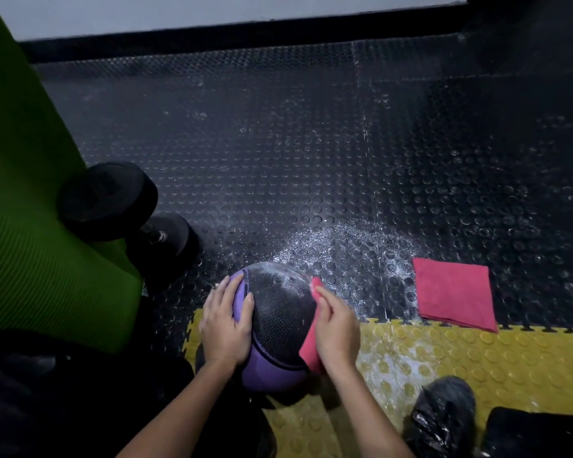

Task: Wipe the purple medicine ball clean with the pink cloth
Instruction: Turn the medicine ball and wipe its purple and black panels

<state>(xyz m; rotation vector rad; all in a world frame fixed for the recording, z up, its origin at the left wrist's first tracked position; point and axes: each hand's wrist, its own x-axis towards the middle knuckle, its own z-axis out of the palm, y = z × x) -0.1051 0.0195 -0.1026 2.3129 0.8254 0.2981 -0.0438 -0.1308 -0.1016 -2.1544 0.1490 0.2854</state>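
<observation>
Dark studded rubber floor (278, 143) in a gym corner, purple medicine ball (280, 322) sandwiched between two bare hands.

Ball sits right at the edge where the yellow mat (476, 358) starts. The left hand (224, 325) is flat on its left side, fingers spread and relaxed, not gripping anything. The right hand (336, 328) is laid flat over the pink cloth (309, 353), pressing it against the ball's right side, with cloth poking out past the fingertips and below the palm. White spatter (344, 246) covers the floor just beyond the right hand. A spare folded cloth (453, 292) lies further out to that hand's right. A black dumbbell (113, 200) and a green mat (30, 226) are off past the left hand, and a black bag (443, 411) is near the right forearm.
</observation>
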